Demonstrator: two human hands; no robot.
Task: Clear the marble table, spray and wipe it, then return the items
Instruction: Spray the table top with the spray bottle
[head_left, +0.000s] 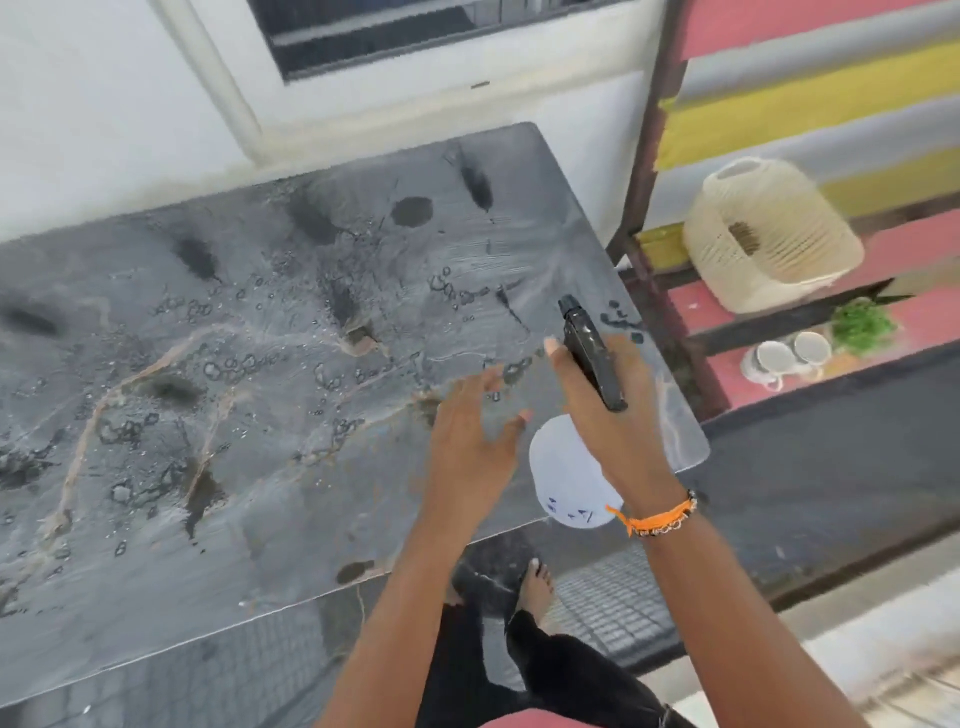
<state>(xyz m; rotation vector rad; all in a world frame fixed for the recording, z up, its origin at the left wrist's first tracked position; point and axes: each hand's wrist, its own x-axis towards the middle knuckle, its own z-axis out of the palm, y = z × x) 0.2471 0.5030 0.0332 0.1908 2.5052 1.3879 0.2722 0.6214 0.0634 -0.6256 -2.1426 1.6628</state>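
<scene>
The grey marble table (218, 405) is wet, dotted with droplets and dark spray blotches. Over its right edge the right hand (605, 415) grasps a white spray bottle (566, 467), black nozzle tilted up-left. The left hand (467, 441) hovers released, fingers spread.
</scene>
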